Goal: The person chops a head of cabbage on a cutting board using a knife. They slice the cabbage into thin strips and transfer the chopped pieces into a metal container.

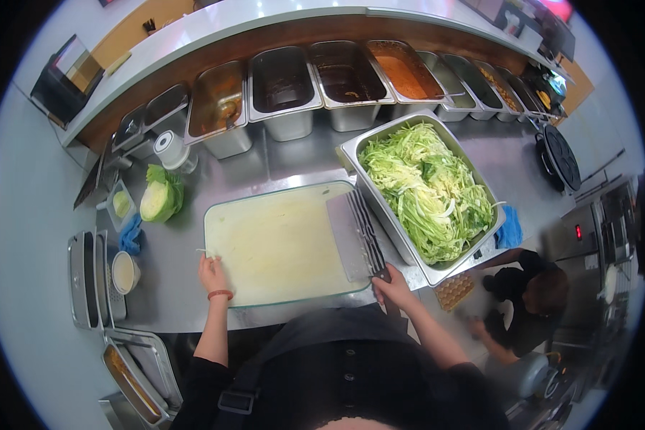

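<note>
My right hand [393, 287] is closed round the dark handle of a wide-bladed cleaver [349, 236], whose blade lies over the right edge of a pale cutting board [279, 242]. At the board's left edge is my left hand [212, 274], with a thin pale shred by its fingertips; whether it grips the shred or the board's edge is not clear. Shredded cabbage [427, 193] fills a deep steel pan [376, 212] just right of the board. A cut cabbage [161, 199] sits on the steel counter at the left.
Steel food pans [285, 80] line the back, one with orange sauce [408, 72]. A white bowl [124, 272], blue cloths [131, 235] and a lidded container [173, 150] stand left. A co-worker [537, 295] crouches at lower right beside an egg tray [454, 291] and a gas cylinder [532, 373].
</note>
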`<act>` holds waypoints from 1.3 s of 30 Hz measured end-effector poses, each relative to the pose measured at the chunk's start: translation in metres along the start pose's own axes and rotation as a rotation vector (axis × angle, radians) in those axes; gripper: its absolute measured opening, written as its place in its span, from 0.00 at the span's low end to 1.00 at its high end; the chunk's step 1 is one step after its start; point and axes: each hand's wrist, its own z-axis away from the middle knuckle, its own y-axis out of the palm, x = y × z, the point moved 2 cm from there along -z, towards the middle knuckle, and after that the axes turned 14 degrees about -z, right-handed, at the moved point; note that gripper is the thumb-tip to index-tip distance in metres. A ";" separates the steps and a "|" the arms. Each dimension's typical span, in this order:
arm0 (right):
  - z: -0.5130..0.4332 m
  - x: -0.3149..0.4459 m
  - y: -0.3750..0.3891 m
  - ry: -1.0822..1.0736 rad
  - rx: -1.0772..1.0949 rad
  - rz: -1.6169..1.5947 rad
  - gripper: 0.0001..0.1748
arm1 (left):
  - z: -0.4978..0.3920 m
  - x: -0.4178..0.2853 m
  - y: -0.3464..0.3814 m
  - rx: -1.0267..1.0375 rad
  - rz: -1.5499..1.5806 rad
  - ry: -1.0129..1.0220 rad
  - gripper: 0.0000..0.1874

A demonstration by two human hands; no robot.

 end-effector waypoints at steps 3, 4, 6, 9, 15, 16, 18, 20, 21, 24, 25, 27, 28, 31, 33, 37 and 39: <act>0.011 0.003 0.000 0.011 -0.039 0.007 0.13 | 0.007 -0.016 -0.001 -0.009 -0.080 0.034 0.07; 0.014 0.004 0.002 0.017 -0.035 0.009 0.13 | 0.009 -0.021 -0.002 -0.025 -0.147 0.050 0.07; 0.018 0.007 0.007 -0.002 -0.053 0.019 0.12 | 0.016 -0.040 -0.001 -0.089 -0.191 0.265 0.05; 0.024 0.010 0.015 -0.056 -0.090 0.083 0.12 | 0.029 -0.079 0.013 0.000 -0.068 0.561 0.07; 0.020 0.019 0.027 -0.062 -0.099 0.216 0.21 | 0.055 -0.146 0.036 0.117 0.094 0.895 0.11; 0.019 0.021 0.030 -0.104 -0.067 0.257 0.24 | 0.057 -0.149 0.036 0.144 0.097 0.920 0.12; 0.016 0.021 0.037 -0.098 -0.022 0.287 0.24 | 0.060 -0.149 0.033 0.130 0.068 0.970 0.12; 0.012 0.019 0.043 -0.072 0.011 0.334 0.24 | 0.061 -0.145 0.031 0.130 0.044 1.005 0.12; 0.010 0.019 0.045 -0.083 0.032 0.356 0.24 | 0.061 -0.144 0.031 0.132 0.034 1.020 0.12; 0.005 0.018 0.048 -0.062 0.056 0.388 0.23 | 0.064 -0.144 0.039 0.136 0.037 1.073 0.13; 0.005 0.019 0.047 -0.059 0.040 0.397 0.23 | 0.067 -0.145 0.043 0.127 0.051 1.087 0.13; 0.003 0.023 0.043 -0.087 -0.004 0.436 0.23 | 0.073 -0.149 0.053 0.251 0.095 0.981 0.10; 0.004 0.024 0.040 -0.113 -0.034 0.462 0.23 | 0.077 -0.148 0.056 0.330 0.110 0.936 0.08; 0.004 0.029 0.033 -0.186 -0.086 0.559 0.21 | 0.079 -0.141 0.055 0.244 0.182 0.919 0.08; 0.004 0.031 0.032 -0.235 -0.084 0.610 0.20 | 0.075 -0.135 0.055 0.273 0.191 0.894 0.10; 0.003 0.033 0.042 -0.397 0.030 0.730 0.22 | 0.071 -0.137 0.063 0.284 0.206 0.946 0.09; 0.002 0.034 0.050 -0.390 0.040 0.783 0.21 | 0.071 -0.140 0.066 0.262 0.203 0.920 0.07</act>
